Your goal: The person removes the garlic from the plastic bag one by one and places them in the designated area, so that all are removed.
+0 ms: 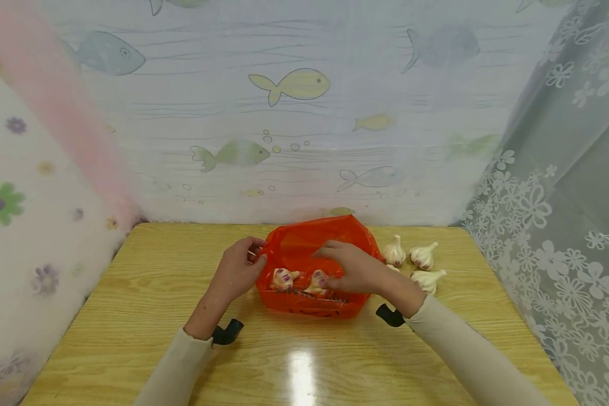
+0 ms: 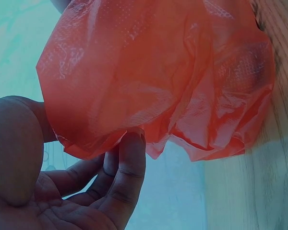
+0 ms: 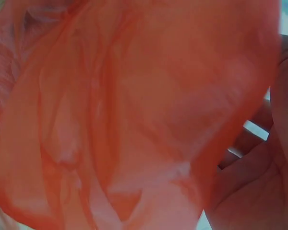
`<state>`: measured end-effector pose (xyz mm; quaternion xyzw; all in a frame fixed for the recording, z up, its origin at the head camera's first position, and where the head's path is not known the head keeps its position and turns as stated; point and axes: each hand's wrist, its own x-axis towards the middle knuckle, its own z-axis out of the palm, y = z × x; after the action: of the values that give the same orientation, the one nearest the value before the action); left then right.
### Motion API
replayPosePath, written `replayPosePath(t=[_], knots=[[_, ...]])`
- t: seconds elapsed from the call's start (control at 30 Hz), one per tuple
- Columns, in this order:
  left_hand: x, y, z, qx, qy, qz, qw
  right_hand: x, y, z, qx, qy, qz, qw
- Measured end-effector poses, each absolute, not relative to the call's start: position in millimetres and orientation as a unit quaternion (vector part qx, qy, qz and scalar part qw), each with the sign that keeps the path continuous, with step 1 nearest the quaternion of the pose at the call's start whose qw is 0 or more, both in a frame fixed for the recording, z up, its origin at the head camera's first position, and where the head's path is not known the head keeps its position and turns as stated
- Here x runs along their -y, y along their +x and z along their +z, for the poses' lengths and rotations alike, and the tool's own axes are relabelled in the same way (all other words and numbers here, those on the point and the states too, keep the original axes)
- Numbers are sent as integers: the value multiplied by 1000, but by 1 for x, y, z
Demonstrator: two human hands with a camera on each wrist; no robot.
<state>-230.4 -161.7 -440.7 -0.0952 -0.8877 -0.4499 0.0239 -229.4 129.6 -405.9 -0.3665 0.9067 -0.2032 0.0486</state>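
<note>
A red plastic bag (image 1: 294, 304) lies on the table with its mouth spread wide. Inside it, two garlic bulbs (image 1: 282, 279) with purple streaks show near the front wall. My left hand (image 1: 235, 269) pinches the bag's left rim between thumb and fingers; the left wrist view shows its fingertips at the crumpled plastic (image 2: 134, 72). Over the right part of the opening is my right hand (image 1: 357, 268), fingers loosely bent, holding nothing. Red plastic (image 3: 134, 96) covers most of the right wrist view and hides its fingertips there.
Right of the bag stand several more garlic bulbs (image 1: 423, 256), one partly hidden behind the right wrist. The wooden table (image 1: 172, 265) meets a fish-patterned curtain (image 1: 294, 175) at its back edge. Black wrist mounts (image 1: 228, 331) stick out below both wrists.
</note>
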Motion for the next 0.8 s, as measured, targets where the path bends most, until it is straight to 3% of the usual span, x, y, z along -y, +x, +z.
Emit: replayPosePath(t=[0.8], knots=[[161, -229, -439, 891, -99, -443, 26, -114, -235, -420, -912, -382, -121, 91]])
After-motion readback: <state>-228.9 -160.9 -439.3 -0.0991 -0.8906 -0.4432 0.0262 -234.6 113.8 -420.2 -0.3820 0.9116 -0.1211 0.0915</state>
